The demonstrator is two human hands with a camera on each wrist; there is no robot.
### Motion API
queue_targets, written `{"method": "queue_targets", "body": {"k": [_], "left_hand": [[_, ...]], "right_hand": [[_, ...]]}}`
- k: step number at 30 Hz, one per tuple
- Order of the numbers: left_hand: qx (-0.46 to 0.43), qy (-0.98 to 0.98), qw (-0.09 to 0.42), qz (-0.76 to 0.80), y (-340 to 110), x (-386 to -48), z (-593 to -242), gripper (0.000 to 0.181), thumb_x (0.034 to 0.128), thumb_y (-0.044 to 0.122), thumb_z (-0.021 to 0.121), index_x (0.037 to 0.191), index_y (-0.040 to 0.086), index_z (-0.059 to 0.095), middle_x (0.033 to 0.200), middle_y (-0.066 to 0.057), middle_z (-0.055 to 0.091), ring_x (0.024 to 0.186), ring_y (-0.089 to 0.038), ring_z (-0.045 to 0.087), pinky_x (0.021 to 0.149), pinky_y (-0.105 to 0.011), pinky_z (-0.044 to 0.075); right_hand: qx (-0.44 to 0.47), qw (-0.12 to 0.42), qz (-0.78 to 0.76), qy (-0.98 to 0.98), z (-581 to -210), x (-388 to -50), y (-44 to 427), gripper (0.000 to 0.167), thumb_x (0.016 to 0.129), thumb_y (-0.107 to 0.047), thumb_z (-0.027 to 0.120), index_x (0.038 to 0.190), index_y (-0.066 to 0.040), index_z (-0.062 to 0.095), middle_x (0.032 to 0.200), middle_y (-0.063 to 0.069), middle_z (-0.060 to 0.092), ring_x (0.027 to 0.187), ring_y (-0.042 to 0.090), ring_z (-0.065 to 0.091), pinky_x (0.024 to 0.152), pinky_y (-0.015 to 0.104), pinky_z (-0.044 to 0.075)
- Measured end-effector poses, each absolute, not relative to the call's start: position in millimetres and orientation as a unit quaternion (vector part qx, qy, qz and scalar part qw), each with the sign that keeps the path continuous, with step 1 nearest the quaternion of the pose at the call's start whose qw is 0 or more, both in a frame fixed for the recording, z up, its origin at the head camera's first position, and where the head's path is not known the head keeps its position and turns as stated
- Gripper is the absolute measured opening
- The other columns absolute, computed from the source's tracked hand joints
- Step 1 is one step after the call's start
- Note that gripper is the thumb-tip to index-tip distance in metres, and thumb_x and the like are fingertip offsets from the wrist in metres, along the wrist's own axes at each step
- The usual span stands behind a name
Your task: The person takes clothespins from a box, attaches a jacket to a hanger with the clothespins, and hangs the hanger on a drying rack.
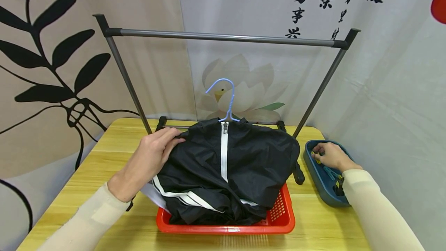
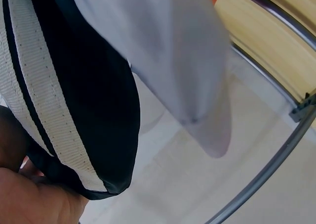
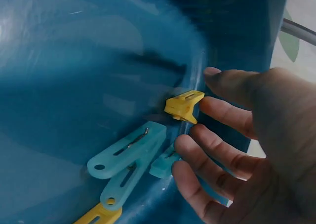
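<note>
Pale cloth backdrop [image 1: 240,3] all round my setup, with black leaves printed on the left, a washed-out lotus in the middle and some brushy characters up top, and below it a light wood desk [image 1: 120,138] with a grey metal rack [image 1: 226,37] standing over everything. So, the black jacket [image 1: 258,154] is in front of me, its lower part bunched in a red basket [image 1: 226,229] and its top up toward the rack. It's got a white-taped zip down the front and a blue hanger [image 1: 232,92] poking out at the collar (hook's well below the rail, not on it). My left hand [image 1: 153,154] is pinching the jacket near the shoulder, and some pale grey cloth [image 1: 155,195] hangs out beside it, on the basket's left.

Off to the right, my right hand [image 1: 329,154] is down in a blue tray [image 1: 315,181], fingers loose and slightly bent, index tip at a little yellow clip [image 3: 182,105] and thumb just off it, so nothing's actually gripped there. Right beside that lies a teal clip [image 3: 138,152], with part of another yellow one under its end
</note>
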State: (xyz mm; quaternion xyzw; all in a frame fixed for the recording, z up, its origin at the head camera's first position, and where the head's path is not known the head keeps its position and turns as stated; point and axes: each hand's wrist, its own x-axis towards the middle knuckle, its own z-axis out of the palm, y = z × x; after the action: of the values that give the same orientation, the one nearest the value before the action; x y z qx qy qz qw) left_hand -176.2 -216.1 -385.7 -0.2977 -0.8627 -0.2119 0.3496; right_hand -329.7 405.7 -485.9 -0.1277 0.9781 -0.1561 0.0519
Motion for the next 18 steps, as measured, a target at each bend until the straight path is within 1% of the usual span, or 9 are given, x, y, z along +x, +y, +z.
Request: {"method": "queue_targets", "body": {"k": [5,9,14,18], "left_hand": [[-0.296,-0.864,0.348,-0.212,-216.2,-176.5,-386.1,0.024,0.0994,-0.011,0.084,0.117,0.003,0.076,0.105,-0.013,0.080,0.091,-0.025,0.083,0.078,-0.045,0.072],[-0.295,-0.865,0.346,-0.214,-216.1,-176.6,-386.5,0.025,0.0993,-0.011,0.084,0.118,0.003,0.077,0.107,-0.013,0.081,0.092,-0.025,0.084,0.080,-0.046,0.072],[-0.296,-0.864,0.347,-0.214,-216.1,-176.9,-386.5,0.025,0.0991,-0.010,0.085,0.119,0.003,0.077,0.107,-0.013,0.081,0.092,-0.025,0.084,0.081,-0.045,0.072],[-0.299,-0.862,0.347,-0.216,-216.0,-176.9,-387.4,0.025,0.0990,-0.010,0.085,0.119,0.004,0.078,0.108,-0.012,0.081,0.093,-0.024,0.084,0.082,-0.044,0.072]], "right_hand": [[-0.124,0.058,-0.152,0.979,-487.4,-332.0,404.8,0.026,0.108,-0.018,0.080,0.121,0.005,0.081,0.116,0.029,0.079,0.103,0.042,0.076,0.095,0.066,0.063],[-0.118,0.060,-0.152,0.979,-487.8,-333.7,403.4,0.025,0.106,-0.017,0.081,0.120,0.005,0.080,0.111,0.025,0.078,0.098,0.037,0.074,0.091,0.062,0.063],[-0.106,0.063,-0.155,0.980,-489.9,-336.3,402.7,0.022,0.105,-0.014,0.082,0.117,0.004,0.080,0.103,0.017,0.074,0.090,0.029,0.069,0.086,0.053,0.062],[-0.100,0.062,-0.153,0.981,-490.6,-336.9,402.6,0.020,0.104,-0.012,0.083,0.116,0.004,0.080,0.100,0.015,0.073,0.089,0.028,0.069,0.085,0.052,0.061]]}}
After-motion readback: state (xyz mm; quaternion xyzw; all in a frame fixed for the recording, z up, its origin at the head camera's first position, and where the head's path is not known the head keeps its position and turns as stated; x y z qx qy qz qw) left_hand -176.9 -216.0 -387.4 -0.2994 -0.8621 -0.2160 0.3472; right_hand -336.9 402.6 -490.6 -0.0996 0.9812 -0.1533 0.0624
